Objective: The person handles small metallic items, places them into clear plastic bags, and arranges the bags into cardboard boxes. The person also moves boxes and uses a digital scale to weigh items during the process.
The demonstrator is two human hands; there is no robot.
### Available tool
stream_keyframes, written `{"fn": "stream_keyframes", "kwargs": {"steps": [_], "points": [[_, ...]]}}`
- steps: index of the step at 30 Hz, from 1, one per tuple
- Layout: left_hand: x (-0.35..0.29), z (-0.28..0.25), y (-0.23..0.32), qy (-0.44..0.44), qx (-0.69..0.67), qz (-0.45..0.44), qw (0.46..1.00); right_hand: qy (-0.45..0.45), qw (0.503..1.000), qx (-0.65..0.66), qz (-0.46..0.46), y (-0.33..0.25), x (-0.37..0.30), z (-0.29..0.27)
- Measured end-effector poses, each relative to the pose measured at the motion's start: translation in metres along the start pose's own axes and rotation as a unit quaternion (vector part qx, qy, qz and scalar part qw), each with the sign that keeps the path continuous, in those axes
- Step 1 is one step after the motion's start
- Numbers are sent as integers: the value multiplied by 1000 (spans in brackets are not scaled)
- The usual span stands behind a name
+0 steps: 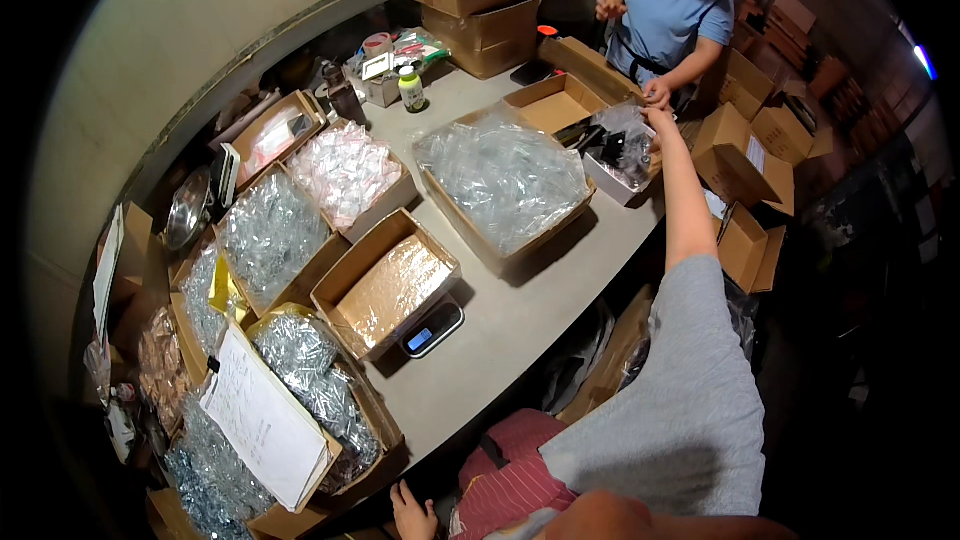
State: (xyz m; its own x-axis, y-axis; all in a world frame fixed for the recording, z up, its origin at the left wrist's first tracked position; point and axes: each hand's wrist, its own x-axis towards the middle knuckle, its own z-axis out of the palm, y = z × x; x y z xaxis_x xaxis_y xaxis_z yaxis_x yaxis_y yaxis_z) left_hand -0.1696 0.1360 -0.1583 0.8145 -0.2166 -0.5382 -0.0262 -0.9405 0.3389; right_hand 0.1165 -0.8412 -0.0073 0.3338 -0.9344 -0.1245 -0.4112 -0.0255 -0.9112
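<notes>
My right arm stretches far across the table's right side. My right hand (656, 127) is at the edge of a small white box (612, 180) filled with clear plastic bags (624, 136) and some black parts. Its fingers are small and partly hidden there, so their grip cannot be made out. A co-worker's hand (656, 93) is just beyond mine, close to it. My left hand (412, 514) is low, by the near table edge, with its fingers apart and nothing in it.
A large carton of clear bags (505, 175) sits mid-table. Left of it, a carton (385, 285) rests on a digital scale (434, 328). Cartons of bagged screws (310, 365) and a clipboard with paper (265, 420) stand nearer. A person in blue (672, 5) stands opposite, beside open cartons (745, 160).
</notes>
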Motion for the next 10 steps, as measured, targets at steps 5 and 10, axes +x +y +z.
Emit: {"fn": "stream_keyframes", "kwargs": {"steps": [5, 10], "points": [[-50, 62, -9, 106, -78, -71, 989, -171, 942, 124, -262, -53, -140, 136], [-51, 124, -15, 21, -197, -99, 975, -328, 804, 234, -437, -99, -382, 159]]}}
